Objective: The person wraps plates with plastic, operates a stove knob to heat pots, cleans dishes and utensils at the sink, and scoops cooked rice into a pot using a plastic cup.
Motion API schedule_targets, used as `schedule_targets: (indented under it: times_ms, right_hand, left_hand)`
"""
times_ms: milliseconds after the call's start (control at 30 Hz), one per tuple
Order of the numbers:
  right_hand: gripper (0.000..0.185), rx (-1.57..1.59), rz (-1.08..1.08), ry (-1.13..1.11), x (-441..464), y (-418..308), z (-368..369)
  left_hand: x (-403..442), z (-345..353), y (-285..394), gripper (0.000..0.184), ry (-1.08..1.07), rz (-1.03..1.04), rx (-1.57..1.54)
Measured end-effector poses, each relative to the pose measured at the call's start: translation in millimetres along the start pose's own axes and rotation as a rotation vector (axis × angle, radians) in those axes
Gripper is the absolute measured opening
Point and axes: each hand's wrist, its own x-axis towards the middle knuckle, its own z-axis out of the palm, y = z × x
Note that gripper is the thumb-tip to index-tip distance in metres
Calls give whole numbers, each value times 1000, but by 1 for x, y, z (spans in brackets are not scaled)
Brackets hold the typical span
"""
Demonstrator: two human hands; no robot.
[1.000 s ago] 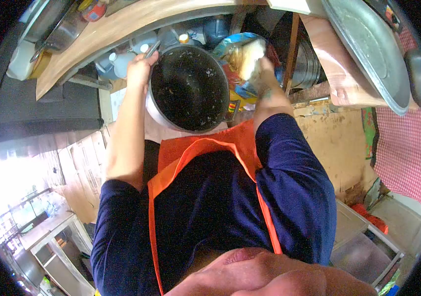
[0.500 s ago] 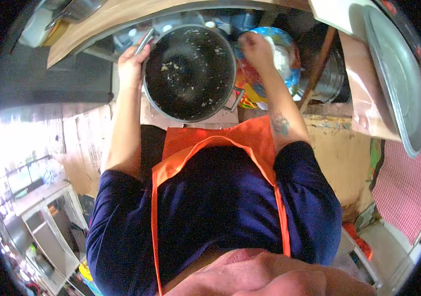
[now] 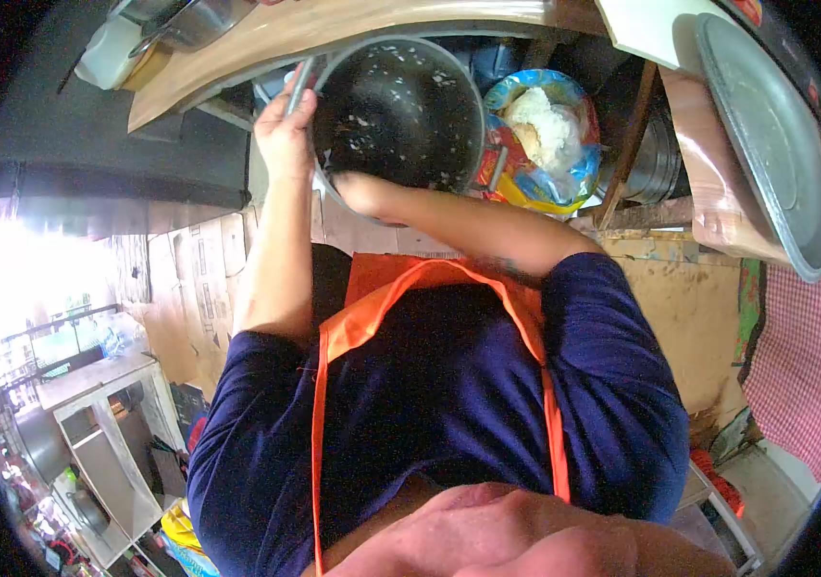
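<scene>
A large dark cooking pot (image 3: 406,120) is tipped so that its inside faces me. White bits, like grains of cooked rice, cling to its walls and bottom. My left hand (image 3: 286,125) grips the pot's metal handle on the left side. My right hand (image 3: 362,195) reaches across my front to the pot's near left inner wall, its fingers hidden or lost in the dark. Right of the pot is a colourful plastic bag (image 3: 579,183) with a white, clumpy heap (image 3: 547,130) in it.
A wooden counter edge (image 3: 334,29) curves beyond the pot. A large round metal lid (image 3: 766,144) leans at the right, near a wooden post (image 3: 632,144) and a metal pot (image 3: 654,159). Cardboard (image 3: 201,269) lies at the left.
My right hand has moved from above the plastic bag leftward into the pot. The bag's white heap is now uncovered. My left hand still holds the handle.
</scene>
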Motion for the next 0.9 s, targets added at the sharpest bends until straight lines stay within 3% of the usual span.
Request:
schedule_targets:
  times_ms: [33, 67, 100, 133, 167, 200, 233, 267, 300, 367, 400, 467, 533, 567, 633, 700, 767, 833, 867, 900]
  right_hand:
    - [43, -557, 34, -401, -24, -24, -34]
    - [39, -680, 43, -419, -53, -60, -58]
    - [31, -977, 53, -396, -44, -29, -70]
    - [24, -1316, 57, -575, -34, -41, -91]
    - [21, -1683, -565, -345, -20, -28, -107]
    - [25, -1782, -1111, -177, -3, -41, -122]
    - [29, -1600, -1367, -37, 5, -64, -126]
    - [34, -1326, -1440, -32, 24, -62, -134]
    - [42, -1418, -1339, -60, 40, -54, -148]
    - [55, -2243, -1000, 44, 54, -25, -166]
    - [69, -2209, -678, 73, 31, -24, -160]
    - [72, -1574, -264, 157, -8, 9, -135]
    - [72, -1336, 162, -25, -20, 29, -89]
    - [69, -846, 143, -58, -32, 24, -69]
    - [63, 7, -4, -23, -3, 51, -23]
    - [47, 350, 4, 86, -20, -14, -19]
    - [33, 719, 595, 255, 11, -12, -26]
    - [14, 1242, 386, 74, 32, -7, -51]
    - [10, 1208, 319, 209, 12, -39, -70]
    - [10, 1404, 242, 104, 23, -26, -92]
  left_hand:
    - [7, -14, -6, 25, -66, 73, -11]
    - [12, -20, -6, 23, -56, 38, -8]
    - [13, -24, -5, 22, -45, 4, -5]
    - [12, -21, 0, 21, -51, 16, 6]
    - [13, -18, 4, 21, -53, 15, -1]
    - [14, -14, 7, 12, -79, -27, 13]
    - [15, -15, 12, 4, -104, -69, 28]
    - [14, -15, 11, 5, -169, -58, 105]
    - [14, -14, 14, 5, -171, -58, 106]
    - [10, -10, 26, 8, -179, -75, 213]
    - [7, -8, 32, 12, -172, -61, 221]
    - [12, -12, 20, 12, -162, 24, 236]
    - [8, -4, 7, 13, -122, 136, 297]
    - [10, -3, -5, 24, -156, 212, 387]
    - [0, 16, -9, 26, -43, 165, 340]
    - [0, 20, -20, 26, -37, 109, 341]
    - [-1, 24, -31, 27, -33, 52, 340]
    - [0, 33, -42, 27, 59, -63, 279]
    - [-4, 41, -32, 28, 88, -210, 291]
    - [-2, 44, -37, 28, 73, -210, 283]
